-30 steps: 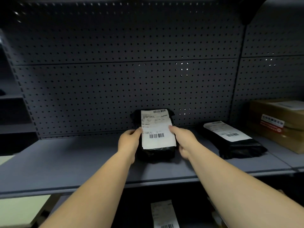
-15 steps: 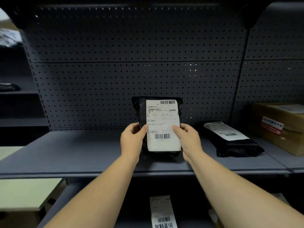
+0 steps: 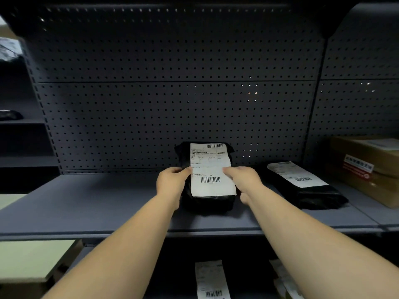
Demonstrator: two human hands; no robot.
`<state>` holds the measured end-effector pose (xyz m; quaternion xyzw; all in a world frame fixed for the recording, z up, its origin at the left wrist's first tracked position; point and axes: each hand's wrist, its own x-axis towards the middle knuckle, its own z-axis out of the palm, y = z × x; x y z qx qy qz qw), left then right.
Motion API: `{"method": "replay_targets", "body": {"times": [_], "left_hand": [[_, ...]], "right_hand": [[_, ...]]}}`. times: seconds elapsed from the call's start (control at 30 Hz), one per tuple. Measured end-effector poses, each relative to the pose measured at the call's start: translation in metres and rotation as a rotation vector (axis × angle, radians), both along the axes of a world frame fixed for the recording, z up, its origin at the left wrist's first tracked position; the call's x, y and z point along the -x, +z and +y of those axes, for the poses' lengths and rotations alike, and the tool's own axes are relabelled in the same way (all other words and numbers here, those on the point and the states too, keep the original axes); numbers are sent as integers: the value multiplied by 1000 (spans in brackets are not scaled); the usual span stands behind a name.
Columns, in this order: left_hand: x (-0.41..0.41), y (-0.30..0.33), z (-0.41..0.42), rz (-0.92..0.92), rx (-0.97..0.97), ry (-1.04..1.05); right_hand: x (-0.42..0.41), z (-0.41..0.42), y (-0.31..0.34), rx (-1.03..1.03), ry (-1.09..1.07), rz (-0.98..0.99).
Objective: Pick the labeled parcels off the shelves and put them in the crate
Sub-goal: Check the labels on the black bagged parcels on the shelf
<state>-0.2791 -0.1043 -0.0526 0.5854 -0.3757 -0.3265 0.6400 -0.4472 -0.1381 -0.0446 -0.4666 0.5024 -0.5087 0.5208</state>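
Note:
A black plastic parcel with a white barcode label [image 3: 210, 175] is tilted up, label facing me, above the grey shelf [image 3: 90, 203]. My left hand [image 3: 171, 183] grips its left edge, thumb on the label. My right hand [image 3: 244, 180] grips its right edge the same way. A second black labeled parcel [image 3: 302, 184] lies flat on the shelf to the right. On the shelf below, another labeled parcel [image 3: 212, 281] shows between my forearms. No crate is in view.
A brown cardboard box [image 3: 367, 167] with a red-and-white sticker stands at the far right of the shelf. Grey pegboard [image 3: 172, 104] backs the shelf. A pale tabletop [image 3: 28, 260] sits low on the left.
Both hands have raised the parcel from lying on the shelf and tipped its label toward me. The other parcels have not moved.

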Motion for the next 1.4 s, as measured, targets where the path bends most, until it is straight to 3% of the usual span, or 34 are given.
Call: {"method": "replay_targets", "body": {"times": [0.37,0.7,0.8,0.9,1.1,1.2,1.4], "left_hand": [[-18,-6,-28,-3,-272,-72],[-25,-5,-41,-19,-319,-118],[-25,-1,-41,-223,-301,-39],[-26,8,-36,-617,-296,23],[-15,21,-16,-1284,-126,145],[-3,27,-10,-1424,-76,135],[31,35,-5,-1499,-24,125]], "right_hand": [[-12,-28,-4,-207,34,152],[-15,-36,0,-305,68,220],[-14,-37,3,-139,-69,427],[-14,-31,13,64,-181,752],[-12,-11,20,467,-220,1168],[-5,-5,20,551,-213,1253],[28,3,23,591,-228,1300]]}}
